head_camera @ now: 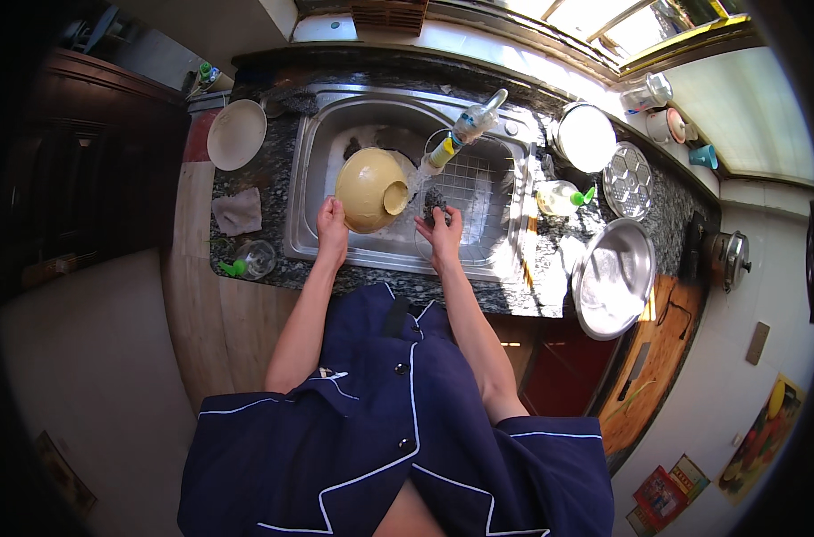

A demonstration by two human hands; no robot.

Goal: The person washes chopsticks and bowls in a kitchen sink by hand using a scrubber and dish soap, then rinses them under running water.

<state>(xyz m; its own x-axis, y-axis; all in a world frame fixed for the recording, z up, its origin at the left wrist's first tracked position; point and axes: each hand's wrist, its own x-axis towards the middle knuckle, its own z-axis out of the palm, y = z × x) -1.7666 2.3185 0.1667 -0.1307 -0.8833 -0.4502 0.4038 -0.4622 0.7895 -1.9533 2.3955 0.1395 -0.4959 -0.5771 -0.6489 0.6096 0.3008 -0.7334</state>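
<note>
My left hand (pixel 332 227) grips the rim of a pale yellow bowl (pixel 365 184), which is tilted over the sink with its foot ring facing right. In the fingers of my right hand (pixel 442 235) is a dark scouring pad (pixel 435 201), held to the right of the bowl. Water runs from the faucet (pixel 440 154), whose neck is wrapped in plastic, down beside the bowl's foot. Below lies the stainless steel sink (pixel 299 201), with suds on its bottom. A wire rack (pixel 491 181) sits in its right part.
On the left of the granite counter are a white bowl (pixel 237 135), a folded cloth (pixel 238 211) and a clear bottle with a green top (pixel 256 260). To the right stand stacked plates (pixel 587 137), a soap bottle (pixel 557 198), a perforated steamer plate (pixel 627 181) and a steel basin (pixel 613 278). A knife (pixel 635 370) lies on a wooden board (pixel 665 349).
</note>
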